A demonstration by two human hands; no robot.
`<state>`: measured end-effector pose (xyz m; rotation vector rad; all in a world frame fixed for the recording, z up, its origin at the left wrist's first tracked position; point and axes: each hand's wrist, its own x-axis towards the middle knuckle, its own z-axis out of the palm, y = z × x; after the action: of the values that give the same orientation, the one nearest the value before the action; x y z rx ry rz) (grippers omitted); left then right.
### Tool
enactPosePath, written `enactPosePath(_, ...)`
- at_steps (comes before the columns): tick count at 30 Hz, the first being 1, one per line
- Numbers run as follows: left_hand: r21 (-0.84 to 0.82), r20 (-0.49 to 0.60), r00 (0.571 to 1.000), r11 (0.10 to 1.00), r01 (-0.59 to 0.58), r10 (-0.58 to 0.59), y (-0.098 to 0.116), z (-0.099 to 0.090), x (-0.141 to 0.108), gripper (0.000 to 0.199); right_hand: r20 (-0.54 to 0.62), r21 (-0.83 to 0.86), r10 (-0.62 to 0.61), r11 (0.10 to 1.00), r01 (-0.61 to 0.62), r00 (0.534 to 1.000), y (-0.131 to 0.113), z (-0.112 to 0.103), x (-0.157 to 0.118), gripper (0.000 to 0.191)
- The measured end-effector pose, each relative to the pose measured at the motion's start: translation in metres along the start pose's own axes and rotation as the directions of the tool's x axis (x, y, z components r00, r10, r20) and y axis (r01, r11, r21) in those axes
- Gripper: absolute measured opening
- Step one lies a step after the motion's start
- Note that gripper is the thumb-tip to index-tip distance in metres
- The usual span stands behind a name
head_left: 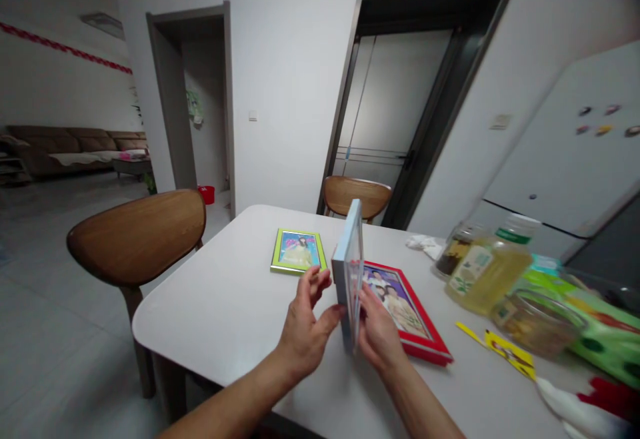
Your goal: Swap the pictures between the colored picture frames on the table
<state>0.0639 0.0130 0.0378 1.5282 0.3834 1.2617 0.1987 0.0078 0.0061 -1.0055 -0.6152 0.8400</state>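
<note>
A light-blue picture frame point(349, 259) stands on edge above the table, seen nearly side-on. My right hand point(379, 329) grips it from the right, with fingers against its glazed side. On the other side, my left hand point(306, 329) has its fingers apart and slightly curled; its thumb tip is at the frame's edge. Behind my right hand, a red picture frame point(425, 312) lies face up with a group photo, partly covered by the hand and the blue frame. Farther back lies a lime-green picture frame point(299, 251) with a photo of a figure in a pale dress.
Along the white table's point(215, 299) right side stand a bottle of yellow liquid point(493, 269), a dark-filled jar point(456, 249) and a clear tub point(535, 322). Near them lie a yellow strip point(510, 352), a green packet point(607, 326) and crumpled tissue point(424, 244). Wooden chairs point(145, 236) stand around.
</note>
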Motion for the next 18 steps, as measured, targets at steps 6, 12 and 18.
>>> enactPosePath(6, -0.014, -0.016, 0.991, 0.991, 0.135, -0.135, -0.033, 0.027, 0.025, 0.055, -0.253, -0.539, 0.014, 0.828, -0.153, 0.967, -0.054, -0.081, 0.039, 0.055)
enactPosePath(12, 0.419, -0.021, 0.966, 0.875, 0.241, -0.256, -0.081, 0.04, 0.015, 0.039, -0.113, -0.975, -0.204, 0.21, -0.069, 0.973, -0.053, -0.135, 0.071, 0.051)
enactPosePath(18, 0.571, 0.02, 0.955, 0.788, 0.231, -0.295, -0.087, 0.043, 0.019, 0.04, -0.087, -0.995, -0.181, 0.053, -0.079, 0.98, -0.044, -0.14, 0.082, 0.047)
